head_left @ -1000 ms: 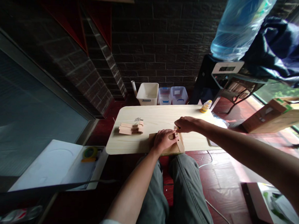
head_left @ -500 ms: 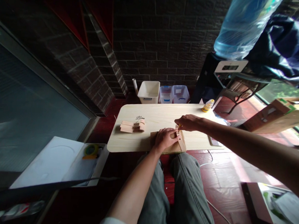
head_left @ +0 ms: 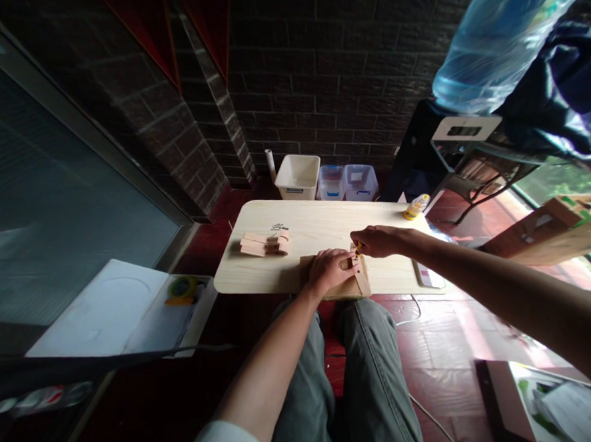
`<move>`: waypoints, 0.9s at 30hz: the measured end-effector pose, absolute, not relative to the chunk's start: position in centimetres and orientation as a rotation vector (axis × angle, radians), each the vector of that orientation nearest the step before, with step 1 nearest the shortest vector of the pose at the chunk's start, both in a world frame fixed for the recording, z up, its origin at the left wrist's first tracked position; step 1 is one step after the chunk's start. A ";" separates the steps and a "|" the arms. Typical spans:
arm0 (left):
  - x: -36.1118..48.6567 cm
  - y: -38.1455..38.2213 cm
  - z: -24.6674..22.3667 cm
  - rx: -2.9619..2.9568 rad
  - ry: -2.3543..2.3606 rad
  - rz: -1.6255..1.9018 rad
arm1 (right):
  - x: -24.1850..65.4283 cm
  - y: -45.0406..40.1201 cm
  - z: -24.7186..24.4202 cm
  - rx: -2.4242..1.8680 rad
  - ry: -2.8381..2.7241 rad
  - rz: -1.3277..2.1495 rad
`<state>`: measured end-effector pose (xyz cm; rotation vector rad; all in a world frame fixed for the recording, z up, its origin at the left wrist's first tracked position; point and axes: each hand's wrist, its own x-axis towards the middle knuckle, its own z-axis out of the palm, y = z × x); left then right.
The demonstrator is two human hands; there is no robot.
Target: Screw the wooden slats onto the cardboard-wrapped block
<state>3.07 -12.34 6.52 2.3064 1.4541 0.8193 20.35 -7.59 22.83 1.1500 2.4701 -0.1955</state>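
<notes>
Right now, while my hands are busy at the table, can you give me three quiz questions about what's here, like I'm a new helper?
1. What does the left hand lie on?
A) the cardboard box
B) the wooden board
C) the big water bottle

2. True or false: the small dark bits lie nearer to the loose wooden pieces than to the clear and yellow container.

3. Fill in the missing colour: the right hand grips a tool with a ______ part showing.

Key: 1. B; 2. True; 3. yellow
</notes>
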 end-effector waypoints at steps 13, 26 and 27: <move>3.1 -12.3 6.8 2.324 1.458 0.790 | 20.5 -8.4 22.9 1.190 2.454 -0.166; 3.2 -12.4 6.8 2.323 1.459 0.802 | 20.5 -8.0 22.5 1.211 2.442 -0.156; 3.2 -12.3 6.8 2.324 1.458 0.800 | 20.5 -8.0 22.5 1.209 2.444 -0.162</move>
